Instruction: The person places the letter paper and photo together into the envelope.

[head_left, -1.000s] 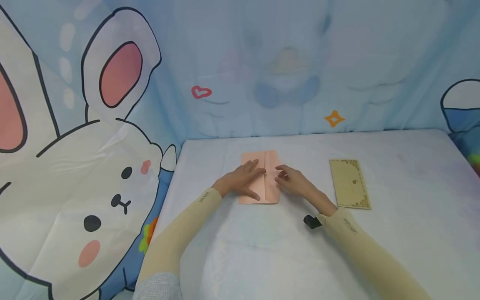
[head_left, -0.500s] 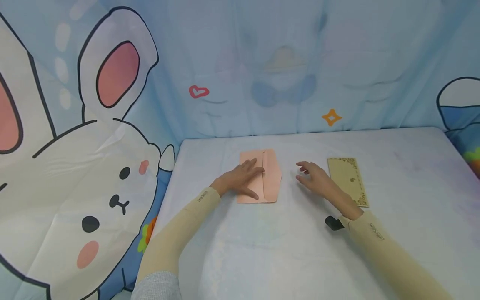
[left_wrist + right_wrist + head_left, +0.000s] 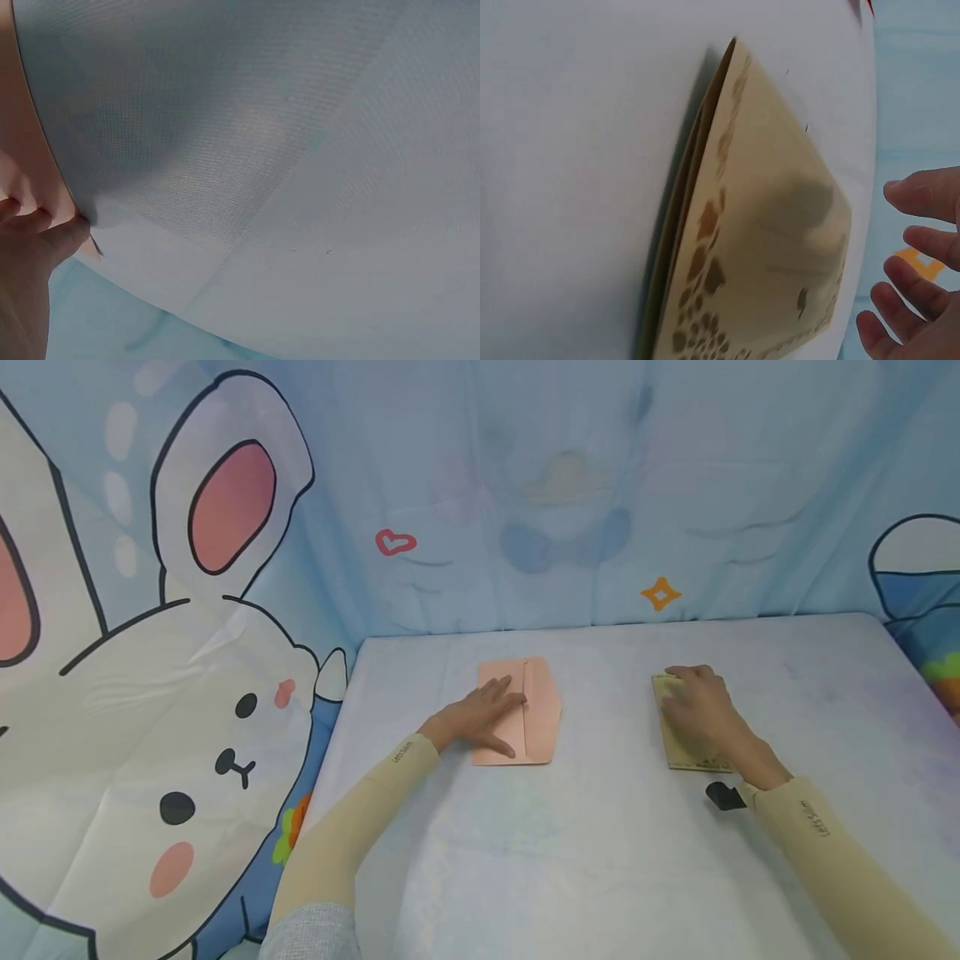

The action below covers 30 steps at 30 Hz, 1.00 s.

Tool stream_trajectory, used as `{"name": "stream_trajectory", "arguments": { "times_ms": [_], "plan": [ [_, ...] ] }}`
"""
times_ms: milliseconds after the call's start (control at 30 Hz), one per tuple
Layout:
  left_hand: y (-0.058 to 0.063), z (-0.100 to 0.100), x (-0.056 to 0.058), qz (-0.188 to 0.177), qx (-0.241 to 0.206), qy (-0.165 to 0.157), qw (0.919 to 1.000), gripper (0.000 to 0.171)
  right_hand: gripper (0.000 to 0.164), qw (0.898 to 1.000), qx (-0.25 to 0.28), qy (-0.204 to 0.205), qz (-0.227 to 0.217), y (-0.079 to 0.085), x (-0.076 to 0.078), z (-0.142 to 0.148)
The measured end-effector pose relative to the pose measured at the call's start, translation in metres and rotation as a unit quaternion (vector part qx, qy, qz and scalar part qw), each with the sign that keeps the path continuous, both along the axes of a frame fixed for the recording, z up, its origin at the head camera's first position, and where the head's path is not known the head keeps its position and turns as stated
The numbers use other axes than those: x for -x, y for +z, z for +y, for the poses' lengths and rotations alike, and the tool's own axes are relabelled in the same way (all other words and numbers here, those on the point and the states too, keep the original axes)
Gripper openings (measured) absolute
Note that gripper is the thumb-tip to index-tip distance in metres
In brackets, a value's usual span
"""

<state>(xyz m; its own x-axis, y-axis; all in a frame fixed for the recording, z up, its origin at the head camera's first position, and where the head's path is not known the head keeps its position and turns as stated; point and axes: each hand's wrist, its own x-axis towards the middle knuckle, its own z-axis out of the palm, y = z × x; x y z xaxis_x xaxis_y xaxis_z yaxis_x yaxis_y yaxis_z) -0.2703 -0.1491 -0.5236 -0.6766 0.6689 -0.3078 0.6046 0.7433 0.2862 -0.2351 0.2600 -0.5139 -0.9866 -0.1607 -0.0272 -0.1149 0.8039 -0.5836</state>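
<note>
A pink envelope [image 3: 542,718] lies on the white-covered table, its pointed flap spread out to the right. My left hand [image 3: 480,718] rests on its left half, fingers spread. In the left wrist view the left thumb is at the edge of the envelope [image 3: 30,135]. To the right is a folded cream card [image 3: 682,752] with a brown ornamental border. Over the card is my right hand [image 3: 705,710], covering much of it in the head view. The right wrist view shows layers along one edge of the card [image 3: 757,225], and the fingers of the right hand [image 3: 922,277] apart, nothing between them.
The white tablecloth [image 3: 540,860] spreads under both papers, with bare cloth between envelope and card. Behind the table hangs a light blue printed curtain [image 3: 465,585]; a big rabbit print [image 3: 210,710] is on the left. A small black device [image 3: 725,796] sits at the right wrist.
My right hand has left the envelope's right side and moved right, over the card. The envelope's flap now points outward. My left hand stays on the envelope.
</note>
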Motion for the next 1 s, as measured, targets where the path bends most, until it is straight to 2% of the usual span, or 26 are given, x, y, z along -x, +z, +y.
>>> {"name": "stream_trajectory", "arguments": {
  "times_ms": [200,367,533,733,867,1000],
  "plan": [
    [-0.001,-0.001,0.001,-0.005,-0.003,0.000,1.0000,0.104,0.068,0.999,-0.026,-0.024,-0.004,-0.011,0.005,0.017],
    [-0.001,-0.001,0.002,-0.006,0.003,-0.001,1.0000,0.103,0.081,0.998,-0.045,-0.021,-0.035,-0.015,0.009,0.024],
    [0.000,-0.001,0.001,-0.007,0.000,0.002,1.0000,0.103,0.093,0.995,-0.064,-0.001,-0.080,-0.012,0.014,0.031],
    [0.001,0.000,0.001,-0.010,-0.007,0.005,0.9999,0.101,0.102,0.991,-0.077,0.026,-0.108,-0.004,0.022,0.035],
    [0.000,0.000,0.000,-0.005,-0.006,0.003,1.0000,0.100,0.106,0.989,-0.080,0.025,-0.122,-0.001,0.026,0.037],
    [0.001,0.000,-0.001,0.002,-0.006,-0.001,1.0000,0.100,0.102,0.989,-0.085,0.018,-0.124,-0.002,0.030,0.037]
  ]
}}
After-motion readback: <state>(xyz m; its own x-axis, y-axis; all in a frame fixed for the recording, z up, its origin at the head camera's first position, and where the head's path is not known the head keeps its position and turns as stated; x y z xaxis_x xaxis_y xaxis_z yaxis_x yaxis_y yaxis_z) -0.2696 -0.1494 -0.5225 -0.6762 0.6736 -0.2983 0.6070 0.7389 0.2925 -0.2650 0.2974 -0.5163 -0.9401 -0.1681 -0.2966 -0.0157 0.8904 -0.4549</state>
